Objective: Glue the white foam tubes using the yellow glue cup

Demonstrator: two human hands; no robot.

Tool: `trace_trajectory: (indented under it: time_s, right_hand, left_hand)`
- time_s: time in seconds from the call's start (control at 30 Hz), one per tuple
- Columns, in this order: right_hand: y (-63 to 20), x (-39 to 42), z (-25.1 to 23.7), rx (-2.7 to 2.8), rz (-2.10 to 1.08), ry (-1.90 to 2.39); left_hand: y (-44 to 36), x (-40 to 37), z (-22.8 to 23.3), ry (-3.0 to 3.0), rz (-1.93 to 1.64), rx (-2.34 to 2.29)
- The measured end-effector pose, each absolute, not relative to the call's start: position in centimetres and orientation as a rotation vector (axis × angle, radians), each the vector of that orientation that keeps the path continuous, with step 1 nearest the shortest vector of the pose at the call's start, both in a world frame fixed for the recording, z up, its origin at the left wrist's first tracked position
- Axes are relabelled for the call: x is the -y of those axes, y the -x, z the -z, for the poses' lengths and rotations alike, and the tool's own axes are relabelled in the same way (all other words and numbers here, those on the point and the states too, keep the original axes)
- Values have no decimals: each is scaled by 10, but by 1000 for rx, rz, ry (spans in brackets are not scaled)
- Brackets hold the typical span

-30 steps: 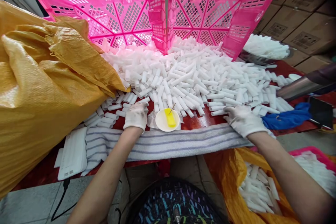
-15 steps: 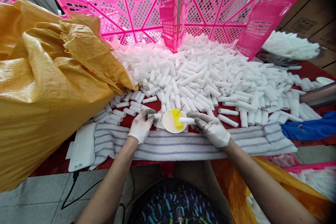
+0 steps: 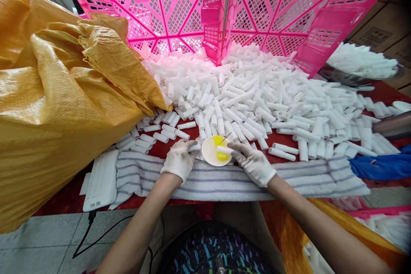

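Here, a person in white work gloves handles short white plastic tubes at a red tabletop (image 3: 167, 149). The right hand (image 3: 253, 162) has its fingers (image 3: 236, 147) clamped on one tube (image 3: 224, 150), held level over a small white dish (image 3: 215, 151) with a yellow block (image 3: 220, 147) in it; a thin stick (image 3: 225, 138) leans out of the dish just beyond the fingertips. The left hand (image 3: 180, 160) lies just to the left of the dish, its fingers (image 3: 189, 144) closed on the end of a second tube (image 3: 194, 147) at the dish's rim. Both wrists rest on a striped towel (image 3: 205, 180) spread along the near edge, directly under the fingers.

Beyond the fingers a large heap of tubes (image 3: 257, 94) covers the tabletop and spills from two pink crates (image 3: 257, 13) tipped on their sides at the back. A bulky yellow woven sack (image 3: 58, 102) fills the space to the left of the left hand, with a flat white device (image 3: 101, 180) and its black cable (image 3: 86, 235) near the towel's left end. To the right of the right hand lie a blue cloth (image 3: 379, 165) and a metal tube (image 3: 393, 125), and farther back a metal bowl (image 3: 340, 78) heaped with white pieces. Cardboard boxes (image 3: 382, 30) stand at the far right
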State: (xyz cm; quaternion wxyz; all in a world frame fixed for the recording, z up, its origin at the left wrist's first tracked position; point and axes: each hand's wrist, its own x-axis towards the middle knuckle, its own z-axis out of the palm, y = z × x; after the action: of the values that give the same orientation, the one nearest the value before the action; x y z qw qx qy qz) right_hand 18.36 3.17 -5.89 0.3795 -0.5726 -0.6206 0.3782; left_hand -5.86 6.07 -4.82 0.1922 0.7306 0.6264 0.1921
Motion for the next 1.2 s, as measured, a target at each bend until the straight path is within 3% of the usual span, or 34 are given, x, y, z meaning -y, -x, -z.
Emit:
trace_trajectory:
  time_s: [0.23, 0.63, 0.9, 1.0, 1.2]
  right_hand:
    - [-181, -27, 65, 1572, -848, 1279]
    - [-179, -9, 37, 1455, -1010, 1305]
    - [-179, -6, 24, 1106, -1401, 1431]
    - [-177, 1, 14, 1336, -1133, 1451]
    - [-165, 26, 7, 2106, -176, 1235]
  left_hand:
    - [61, -51, 37, -1649, -959, -1630]
    - [45, -39, 21, -1120, -983, -1285]
    - [24, -15, 11, -1181, -870, -1173]
    - [22, -10, 5, -1353, -759, -1188]
    - [-7, 8, 8, -1526, -452, -1330]
